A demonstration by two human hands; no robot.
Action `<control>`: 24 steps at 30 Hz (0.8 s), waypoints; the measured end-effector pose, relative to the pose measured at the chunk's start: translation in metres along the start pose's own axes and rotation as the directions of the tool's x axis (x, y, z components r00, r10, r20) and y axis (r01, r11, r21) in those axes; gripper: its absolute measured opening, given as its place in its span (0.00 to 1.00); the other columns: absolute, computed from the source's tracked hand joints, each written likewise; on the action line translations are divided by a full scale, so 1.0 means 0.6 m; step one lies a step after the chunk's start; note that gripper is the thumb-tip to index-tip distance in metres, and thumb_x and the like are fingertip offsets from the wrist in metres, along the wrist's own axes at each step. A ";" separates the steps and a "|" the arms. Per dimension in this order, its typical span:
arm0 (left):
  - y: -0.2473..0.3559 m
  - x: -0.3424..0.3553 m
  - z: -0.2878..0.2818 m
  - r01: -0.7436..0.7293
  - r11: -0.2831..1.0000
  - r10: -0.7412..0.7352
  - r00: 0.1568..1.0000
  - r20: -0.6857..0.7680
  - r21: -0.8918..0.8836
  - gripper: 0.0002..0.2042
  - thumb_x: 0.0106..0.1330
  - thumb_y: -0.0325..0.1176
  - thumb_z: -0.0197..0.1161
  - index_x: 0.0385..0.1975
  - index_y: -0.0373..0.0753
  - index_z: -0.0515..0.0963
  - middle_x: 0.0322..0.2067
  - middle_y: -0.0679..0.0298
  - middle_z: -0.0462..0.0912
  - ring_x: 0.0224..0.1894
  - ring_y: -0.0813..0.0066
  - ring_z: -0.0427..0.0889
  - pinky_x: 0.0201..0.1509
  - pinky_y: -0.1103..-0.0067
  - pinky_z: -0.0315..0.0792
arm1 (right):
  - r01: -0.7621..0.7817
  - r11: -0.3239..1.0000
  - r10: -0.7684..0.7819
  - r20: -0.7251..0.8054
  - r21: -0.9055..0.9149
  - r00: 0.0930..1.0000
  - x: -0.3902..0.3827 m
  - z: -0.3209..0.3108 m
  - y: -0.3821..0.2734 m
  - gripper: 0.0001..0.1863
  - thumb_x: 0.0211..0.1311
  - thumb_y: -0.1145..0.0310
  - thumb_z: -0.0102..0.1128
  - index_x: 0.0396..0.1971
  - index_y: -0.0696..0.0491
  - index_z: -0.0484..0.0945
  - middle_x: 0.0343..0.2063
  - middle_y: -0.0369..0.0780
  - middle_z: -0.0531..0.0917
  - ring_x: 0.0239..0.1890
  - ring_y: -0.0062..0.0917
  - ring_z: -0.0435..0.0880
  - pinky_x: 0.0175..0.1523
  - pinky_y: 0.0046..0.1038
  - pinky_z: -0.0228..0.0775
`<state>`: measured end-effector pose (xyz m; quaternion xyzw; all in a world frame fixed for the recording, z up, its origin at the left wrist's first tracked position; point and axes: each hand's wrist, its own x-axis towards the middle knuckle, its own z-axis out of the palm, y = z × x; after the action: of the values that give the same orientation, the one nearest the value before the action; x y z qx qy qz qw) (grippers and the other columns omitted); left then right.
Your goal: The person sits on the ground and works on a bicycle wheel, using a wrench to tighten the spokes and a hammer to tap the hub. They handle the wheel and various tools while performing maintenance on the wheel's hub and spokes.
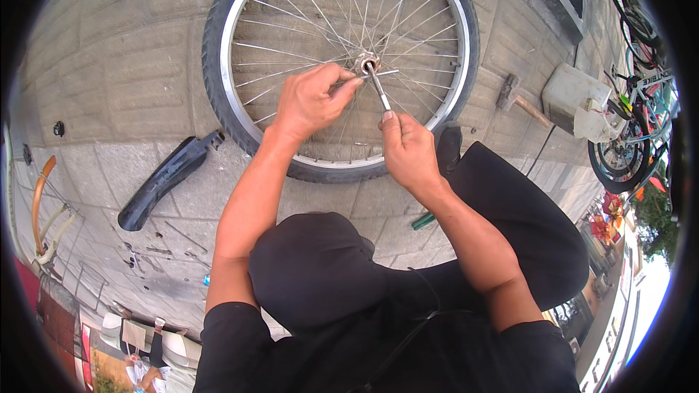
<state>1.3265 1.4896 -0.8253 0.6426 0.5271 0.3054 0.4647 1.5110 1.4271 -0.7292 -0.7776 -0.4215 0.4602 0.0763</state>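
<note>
A bicycle wheel with a black tyre and silver spokes lies flat in front of me. At its centre, the hub shows a round opening. My right hand is closed around a slim metal tool, whose far end reaches into the hub opening. Left of the hub, my left hand pinches a thin metal rod that crosses the tool just below the opening. The fingers hide the rod's other end, and its exact kind cannot be made out.
A hammer lies right of the wheel, beside a whitish container. A black mudguard rests on the paving at left, with several small tools below it. Bicycles stand far right. A person sits at lower left.
</note>
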 end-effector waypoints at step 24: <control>0.019 -0.044 -0.009 -0.092 0.995 0.093 0.995 -0.022 0.040 0.06 0.65 0.33 0.77 0.36 0.40 0.88 0.28 0.63 0.87 0.21 0.74 0.81 0.26 0.77 0.73 | 0.242 0.959 -0.233 0.079 -0.145 0.969 -0.027 -0.019 0.091 0.20 0.84 0.55 0.53 0.40 0.58 0.81 0.25 0.49 0.85 0.28 0.42 0.87 0.39 0.38 0.78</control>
<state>1.3193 1.4656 -0.8100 0.6715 0.5082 0.3238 0.4311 1.5482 1.3839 -0.7395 -0.7105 -0.5480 0.4375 0.0582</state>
